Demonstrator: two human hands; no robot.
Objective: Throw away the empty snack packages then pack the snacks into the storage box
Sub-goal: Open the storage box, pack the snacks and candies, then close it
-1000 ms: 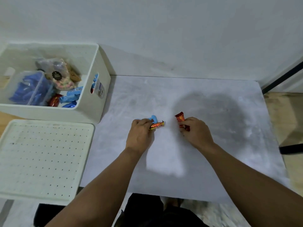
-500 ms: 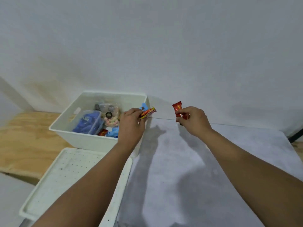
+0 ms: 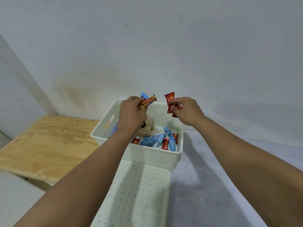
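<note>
My hands, left and right, now pinch foil-wrapped orange-yellow candy bar and red candies over the white plastic storage box beneath.

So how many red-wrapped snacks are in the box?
3 red-wrapped snacks in the storage box: one beside the left forearm, one among the blue packs, one near the right wall. More may hide under the left hand.

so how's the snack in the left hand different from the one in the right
The orange-and-yellow snack in the left hand is a long, narrow bar lying tilted; the red snack in the right hand is shorter, broader and nearly upright. The left hand also holds a blue packet behind its bar. Both snacks are sealed wrappers, pinched above the white storage box.
</note>
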